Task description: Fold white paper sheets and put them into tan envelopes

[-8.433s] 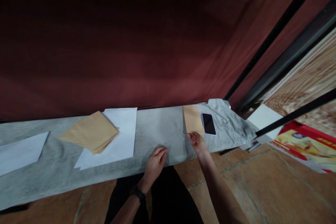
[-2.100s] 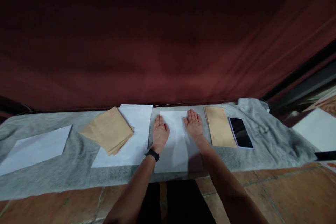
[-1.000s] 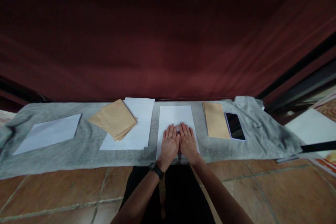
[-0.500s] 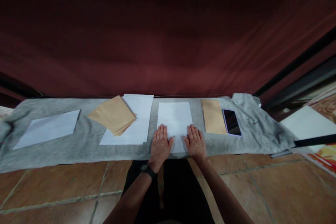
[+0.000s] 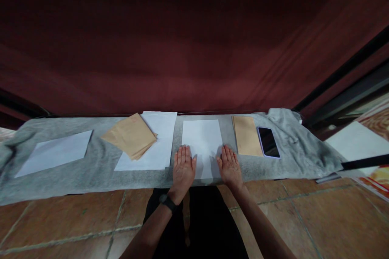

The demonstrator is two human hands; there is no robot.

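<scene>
A white sheet of paper (image 5: 202, 141) lies flat on the grey cloth (image 5: 91, 174) in front of me. My left hand (image 5: 182, 168) rests palm down on its near left corner, fingers stretched out. My right hand (image 5: 230, 166) lies flat at the near right corner, fingers also spread. Neither hand holds anything. A black band (image 5: 167, 202) is on my left wrist.
Left of the sheet, a fanned stack of brown envelopes (image 5: 130, 135) lies on another white sheet (image 5: 153, 149). Far left is a white sheet (image 5: 54, 153). Right of my hands are a single brown envelope (image 5: 246, 135) and a dark phone (image 5: 268, 142). A red curtain hangs behind.
My hands slid from the far end of the sheet to its near end, met in the middle, then spread apart to the two near corners. The sheet stays flat.
</scene>
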